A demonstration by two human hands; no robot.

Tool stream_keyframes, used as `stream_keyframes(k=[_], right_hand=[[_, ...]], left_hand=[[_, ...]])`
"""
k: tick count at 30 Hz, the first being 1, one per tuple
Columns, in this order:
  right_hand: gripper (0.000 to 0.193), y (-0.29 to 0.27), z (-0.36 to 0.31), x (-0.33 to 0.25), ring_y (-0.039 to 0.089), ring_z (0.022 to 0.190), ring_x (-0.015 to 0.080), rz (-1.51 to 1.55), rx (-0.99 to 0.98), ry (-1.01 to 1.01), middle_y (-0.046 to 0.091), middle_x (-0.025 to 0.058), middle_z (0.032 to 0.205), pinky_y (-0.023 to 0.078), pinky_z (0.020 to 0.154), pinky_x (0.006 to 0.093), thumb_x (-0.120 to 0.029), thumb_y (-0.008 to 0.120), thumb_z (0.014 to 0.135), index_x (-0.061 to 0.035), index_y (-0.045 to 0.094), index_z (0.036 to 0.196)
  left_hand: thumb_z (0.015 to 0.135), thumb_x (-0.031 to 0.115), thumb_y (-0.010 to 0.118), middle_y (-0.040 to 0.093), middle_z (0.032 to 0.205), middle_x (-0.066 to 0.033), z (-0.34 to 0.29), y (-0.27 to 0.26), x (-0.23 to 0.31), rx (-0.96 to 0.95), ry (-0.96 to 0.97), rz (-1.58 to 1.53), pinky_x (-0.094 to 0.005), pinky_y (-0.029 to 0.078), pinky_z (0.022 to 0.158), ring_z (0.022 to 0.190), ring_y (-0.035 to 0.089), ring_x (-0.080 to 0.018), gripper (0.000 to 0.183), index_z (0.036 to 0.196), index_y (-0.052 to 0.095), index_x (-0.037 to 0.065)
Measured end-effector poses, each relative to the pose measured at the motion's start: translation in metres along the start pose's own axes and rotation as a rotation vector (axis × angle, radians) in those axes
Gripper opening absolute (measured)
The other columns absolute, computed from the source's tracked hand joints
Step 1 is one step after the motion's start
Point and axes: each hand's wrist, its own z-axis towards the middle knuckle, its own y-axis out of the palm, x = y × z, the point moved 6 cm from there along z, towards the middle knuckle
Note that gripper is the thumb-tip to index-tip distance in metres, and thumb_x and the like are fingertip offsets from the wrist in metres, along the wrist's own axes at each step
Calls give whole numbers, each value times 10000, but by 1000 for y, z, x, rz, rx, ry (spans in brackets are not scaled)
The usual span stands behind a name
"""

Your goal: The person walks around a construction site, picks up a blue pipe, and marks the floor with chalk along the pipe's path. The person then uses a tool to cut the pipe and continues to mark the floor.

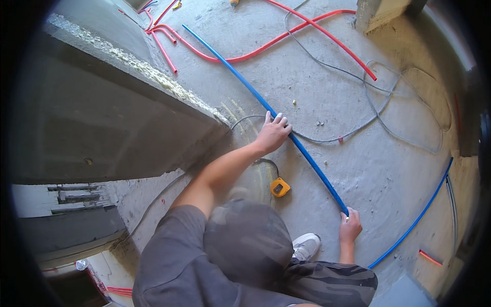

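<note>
A long straight blue pipe [316, 168] lies slantwise before me, from the far left to near my right side. About its middle, my left hand [273, 134] is closed over it, fingers curled round the far side. My right hand [351, 226] grips the near end, and a small pale spot shows at its fingers; what that is I cannot make out. A yellow tape measure [280, 188] rests on the concrete floor between my left forearm and the pipe.
Red pipes [255, 52] cross the far floor, with a loose grey cable [327, 140] looping around. A low grey wall [117, 112] stands at left. To the right lie a curved blue pipe [417, 220] and a short red piece [430, 258]. My white shoe [306, 247] is close by.
</note>
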Motion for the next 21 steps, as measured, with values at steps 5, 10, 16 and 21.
stream_keyframes(k=[5, 10, 16, 21], right_hand=[[324, 0, -2, 2, 643, 880, 319, 26, 27, 8, 633, 93, 1035, 517, 705, 408, -159, 744, 789, -72, 642, 1083], [328, 3, -3, 6, 639, 894, 321, 34, 47, 4, 627, 102, 1048, 518, 713, 403, -154, 745, 787, -57, 642, 1082], [305, 2, -3, 5, 637, 896, 321, 44, 52, 8, 623, 103, 1038, 516, 712, 409, -143, 729, 799, -61, 640, 1079], [324, 4, -3, 5, 637, 902, 320, 4, 15, 41, 613, 94, 1064, 515, 709, 412, -156, 722, 804, -74, 629, 1104]], left_hand=[[744, 226, 713, 538, 1094, -120, 1, 5, 4, 42, -1, 10, -605, 399, 953, 1226, 448, -327, 375, 1066, 577, 90], [736, 162, 684, 536, 1057, -111, 4, 4, 3, 51, 1, -83, -477, 448, 877, 1177, 472, -315, 344, 1055, 581, 84], [761, 145, 650, 538, 1033, -110, 9, 10, -4, -46, 0, -130, -426, 468, 841, 1106, 502, -296, 270, 1017, 599, 73], [773, 141, 644, 542, 1022, -109, 10, 6, -2, -83, -8, -140, -431, 471, 837, 1098, 507, -294, 246, 1008, 617, 77]])
